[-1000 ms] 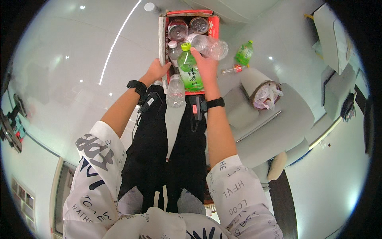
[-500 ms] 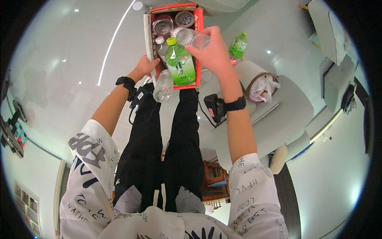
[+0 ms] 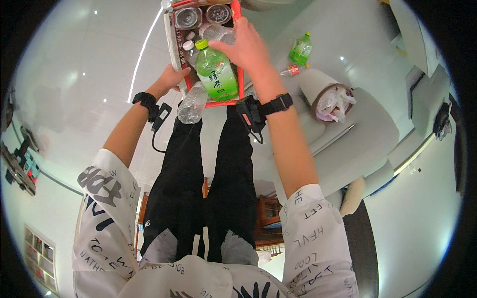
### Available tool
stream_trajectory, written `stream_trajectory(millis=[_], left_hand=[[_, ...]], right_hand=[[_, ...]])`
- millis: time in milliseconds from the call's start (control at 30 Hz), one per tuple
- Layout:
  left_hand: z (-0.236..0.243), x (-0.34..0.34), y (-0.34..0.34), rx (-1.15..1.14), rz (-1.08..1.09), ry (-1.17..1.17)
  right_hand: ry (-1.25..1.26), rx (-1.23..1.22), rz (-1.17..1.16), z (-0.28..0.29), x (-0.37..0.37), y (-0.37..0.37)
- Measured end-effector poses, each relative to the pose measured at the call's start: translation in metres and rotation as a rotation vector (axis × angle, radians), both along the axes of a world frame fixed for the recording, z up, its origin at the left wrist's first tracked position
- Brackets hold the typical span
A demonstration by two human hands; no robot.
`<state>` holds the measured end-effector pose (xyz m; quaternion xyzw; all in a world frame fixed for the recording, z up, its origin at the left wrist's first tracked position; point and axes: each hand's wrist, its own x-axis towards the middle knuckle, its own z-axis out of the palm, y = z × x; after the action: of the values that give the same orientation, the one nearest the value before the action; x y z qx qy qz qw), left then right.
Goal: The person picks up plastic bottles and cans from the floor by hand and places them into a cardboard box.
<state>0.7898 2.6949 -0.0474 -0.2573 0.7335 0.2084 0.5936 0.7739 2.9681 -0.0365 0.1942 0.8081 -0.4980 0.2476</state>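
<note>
An open red-and-white cardboard box (image 3: 175, 49) holds several bottles and is tilted toward me. My left hand (image 3: 173, 78) grips its left side, fingers partly hidden behind the wall. Over the right rim, my right hand (image 3: 251, 49) is closed around the base of a clear plastic bottle (image 3: 216, 33) that lies across the box. Its thumb points left, just above a large green tea bottle (image 3: 217, 77) with a yellow-green cap. Another clear bottle (image 3: 193, 103) sticks out over the near left corner. Two round clear containers, one on the left (image 3: 188, 19) and one on the right (image 3: 218, 14), fill the far end.
On the floor to the right lie a green bottle (image 3: 300, 48) and a small bottle with a red label (image 3: 292, 70). A waste bin with a white bag (image 3: 334, 104) stands beside a grey sofa (image 3: 362, 131). My black-trousered legs are below the box.
The box has shifted up and left in view, both hands with it. The clear bottle in my right hand has gone lower into the box, and that hand now sits against the right rim.
</note>
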Motion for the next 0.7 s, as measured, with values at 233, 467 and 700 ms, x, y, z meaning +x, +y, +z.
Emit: stream_trajectory(millis=[233,467,700], left_hand=[[0.035,-0.016,-0.003,-0.028,-0.015,0.018],[0.100,-0.030,-0.024,0.047,-0.042,0.065],[0.226,-0.052,0.011,0.028,-0.221,0.163]], right_hand=[[-0.144,-0.274,-0.559,-0.055,0.049,0.047],[-1.000,-0.143,0.029,-0.186,0.269,0.067],[-0.593,0.002,0.255,-0.196,0.347,0.067]])
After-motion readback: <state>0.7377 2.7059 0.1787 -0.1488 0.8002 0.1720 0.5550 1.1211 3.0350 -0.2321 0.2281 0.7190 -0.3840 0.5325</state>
